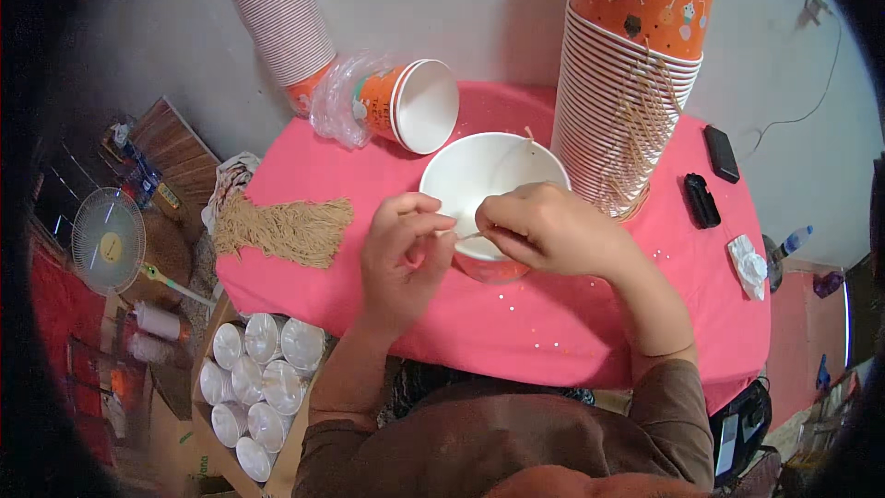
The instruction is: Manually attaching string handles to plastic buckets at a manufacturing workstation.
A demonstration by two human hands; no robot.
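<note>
I see both hands meeting over the white paper cup (489,175) that stands mouth-up near the middle of the pink tabletop (553,323), just in front of the tall leaning stack of orange paper cups (622,101). The left hand (403,254) has its grip pinched together on one end of a thin tan string (468,236), and the right hand (544,226) has its fingers closed on the other end, so the short length between them runs taut just above the cup's near rim; whether the string is already tied into the cup wall I cannot tell, because the fingers cover that spot. I judge the string to be very light, limp and a little fuzzy, easy to lose if the pinch slackens, so fingertip holds close to the working end seem right to me. The cup looks thin-walled, light and easily dented, with a rolled rim that is its stiffest part; I would steady it by the rim or the base and not squeeze the side. To the left a bundle of the same tan strings (286,229) lies flat on the cloth, frayed and soft. Behind it a cup lying on its side (410,106) pokes out of crinkled clear plastic wrap, and a second wrapped stack of cups (284,23) leans at the wall. Two black oblong devices (710,180) lie to the right, well apart from the hands.
</note>
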